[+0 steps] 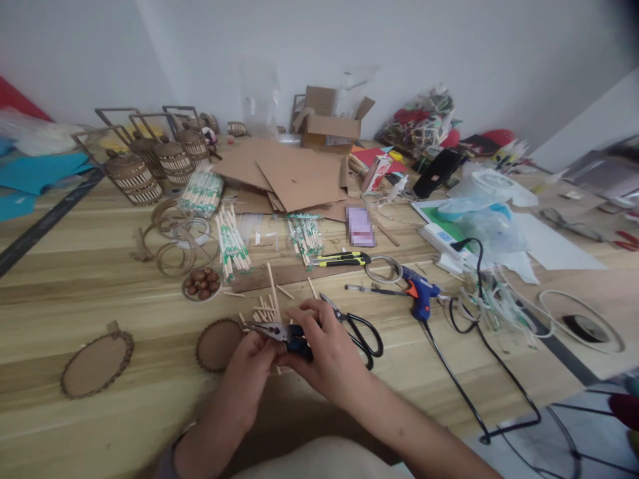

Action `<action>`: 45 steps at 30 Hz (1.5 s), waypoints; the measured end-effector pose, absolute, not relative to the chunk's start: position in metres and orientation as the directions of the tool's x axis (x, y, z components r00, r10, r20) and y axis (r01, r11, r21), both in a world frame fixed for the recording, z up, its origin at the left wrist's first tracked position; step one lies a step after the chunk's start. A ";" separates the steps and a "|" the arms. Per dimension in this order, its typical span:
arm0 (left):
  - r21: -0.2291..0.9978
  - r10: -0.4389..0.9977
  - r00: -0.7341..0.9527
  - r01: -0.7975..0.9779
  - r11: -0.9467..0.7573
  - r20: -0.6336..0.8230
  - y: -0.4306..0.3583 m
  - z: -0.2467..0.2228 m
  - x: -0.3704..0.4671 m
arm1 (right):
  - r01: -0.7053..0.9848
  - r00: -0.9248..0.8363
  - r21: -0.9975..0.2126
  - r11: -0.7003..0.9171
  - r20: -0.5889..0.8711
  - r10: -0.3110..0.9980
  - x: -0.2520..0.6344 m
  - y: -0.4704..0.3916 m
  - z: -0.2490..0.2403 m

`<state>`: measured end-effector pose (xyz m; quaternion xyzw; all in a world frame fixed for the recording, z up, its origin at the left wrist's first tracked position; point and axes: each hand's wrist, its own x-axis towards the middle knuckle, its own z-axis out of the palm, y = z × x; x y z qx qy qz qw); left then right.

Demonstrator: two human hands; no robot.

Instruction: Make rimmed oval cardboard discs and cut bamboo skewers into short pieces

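My right hand (327,346) grips a pair of long-nose pliers (272,330) by its dark handles, with the jaws pointing left. Close beside it, my left hand (249,372) is closed in a pinch on a thin wooden stick (273,289), which stands nearly upright and crosses behind the pliers. Short cut sticks (264,310) lie heaped just beyond the hands. A round cardboard disc (218,346) with a braided dark rim sits left of the pliers, partly covered by my left hand. Black-handled scissors (362,336) lie right beside my right hand.
A blue glue gun (422,296) with a trailing black cable stands at right. A bowl of brown balls (201,285), wrapped stick bundles (232,243) and a yellow-black cutter (344,259) lie ahead. Another rimmed disc (97,366) is at left; cardboard sheets (299,176) lie behind.
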<state>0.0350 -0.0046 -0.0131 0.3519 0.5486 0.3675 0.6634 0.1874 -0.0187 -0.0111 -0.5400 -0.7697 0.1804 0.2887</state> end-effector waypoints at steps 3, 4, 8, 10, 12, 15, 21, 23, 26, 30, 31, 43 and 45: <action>0.872 0.861 0.214 -0.071 0.485 -0.462 -0.001 -0.009 0.029 | 0.624 -0.263 -0.738 0.256 0.110 0.959 0.197 -0.020 0.002; 0.875 0.856 0.247 -0.054 0.481 -0.455 0.000 -0.007 0.025 | 0.595 -0.270 -0.780 0.193 0.032 0.962 0.203 -0.020 0.008; 0.877 0.827 0.327 0.010 0.480 -0.457 0.002 0.001 0.011 | 0.524 -0.307 -0.838 -0.153 -0.353 0.884 0.230 -0.021 0.029; 0.884 0.814 0.369 0.049 0.465 -0.449 0.001 0.004 0.007 | 0.451 -0.347 -0.831 -0.327 -0.501 0.793 0.241 -0.022 0.034; 0.893 0.800 0.414 0.089 0.440 -0.435 -0.001 0.006 0.005 | 0.382 -0.387 -0.792 -0.476 -0.605 0.696 0.247 -0.023 0.036; 0.897 0.765 0.475 0.148 0.417 -0.435 -0.004 0.009 0.005 | 0.355 -0.400 -0.728 -0.587 -0.686 0.608 0.247 -0.024 0.038; 0.892 0.697 0.566 0.186 0.411 -0.440 -0.009 0.014 0.009 | 0.374 -0.435 -0.760 -0.531 -0.650 0.624 0.234 -0.019 0.038; 0.895 0.682 0.589 0.191 0.404 -0.434 -0.009 0.016 0.011 | 0.355 -0.486 -0.788 -0.503 -0.615 0.621 0.231 -0.017 0.037; 0.901 0.678 0.603 0.187 0.392 -0.420 -0.009 0.016 0.013 | 0.332 -0.536 -0.802 -0.497 -0.594 0.600 0.227 -0.014 0.037; 0.901 0.683 0.598 0.180 0.396 -0.420 -0.010 0.014 0.013 | 0.302 -0.565 -0.815 -0.494 -0.571 0.596 0.225 -0.013 0.036; 0.899 0.680 0.600 0.176 0.401 -0.421 -0.010 0.013 0.013 | 0.301 -0.565 -0.817 -0.492 -0.568 0.598 0.225 -0.013 0.036; 0.883 0.659 0.611 0.155 0.444 -0.439 -0.014 0.012 0.014 | 0.279 -0.624 -0.862 -0.424 -0.498 0.602 0.223 -0.014 0.032; 0.885 0.659 0.612 0.161 0.438 -0.437 -0.013 0.013 0.014 | 0.295 -0.616 -0.861 -0.414 -0.502 0.607 0.223 -0.015 0.031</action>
